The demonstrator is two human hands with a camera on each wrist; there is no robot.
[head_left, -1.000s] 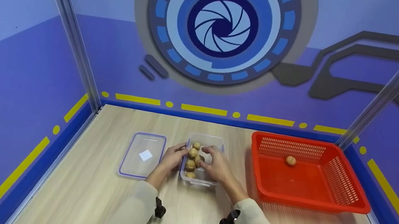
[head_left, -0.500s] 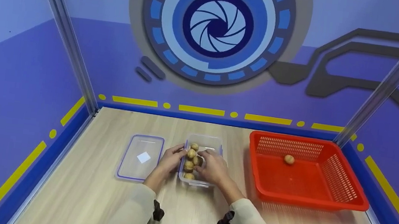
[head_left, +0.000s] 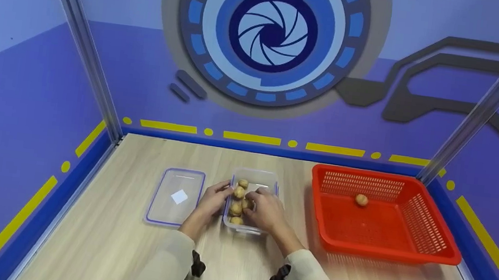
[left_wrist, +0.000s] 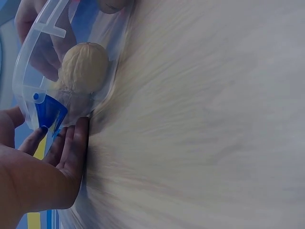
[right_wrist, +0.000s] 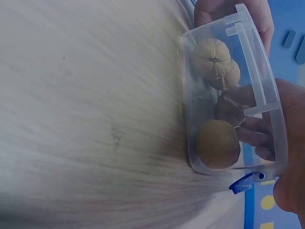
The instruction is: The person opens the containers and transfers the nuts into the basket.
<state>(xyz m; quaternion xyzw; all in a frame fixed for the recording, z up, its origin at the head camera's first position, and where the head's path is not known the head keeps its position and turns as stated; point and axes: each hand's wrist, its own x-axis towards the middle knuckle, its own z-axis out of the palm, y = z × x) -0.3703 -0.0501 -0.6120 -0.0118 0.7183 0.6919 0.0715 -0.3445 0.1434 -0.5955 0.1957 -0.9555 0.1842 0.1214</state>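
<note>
A clear plastic food container (head_left: 255,175) stands mid-table, several walnuts (head_left: 239,192) lined along its left side. My left hand (head_left: 214,198) grips the container's left wall, thumb at the rim and fingers outside, near a blue clip (left_wrist: 49,110) in the left wrist view. Inside the container, my right hand (head_left: 267,210) pinches a walnut (head_left: 247,204), partly hidden by the fingers. Through the clear wall, the right wrist view shows that hand's fingers (right_wrist: 257,136) around the darker walnut (right_wrist: 230,109), between a near walnut (right_wrist: 218,144) and another pair.
The container's lid (head_left: 189,184), with a blue-edged rim and a white diamond label (head_left: 179,196), lies flat at the left. On the right, a red basket (head_left: 382,253) holds a single walnut (head_left: 361,199). Printed panels (head_left: 251,121) enclose the table's back and sides.
My right fingers have closed further around the walnut inside the container and cover more of it. The left hand stays at the container's left side.
</note>
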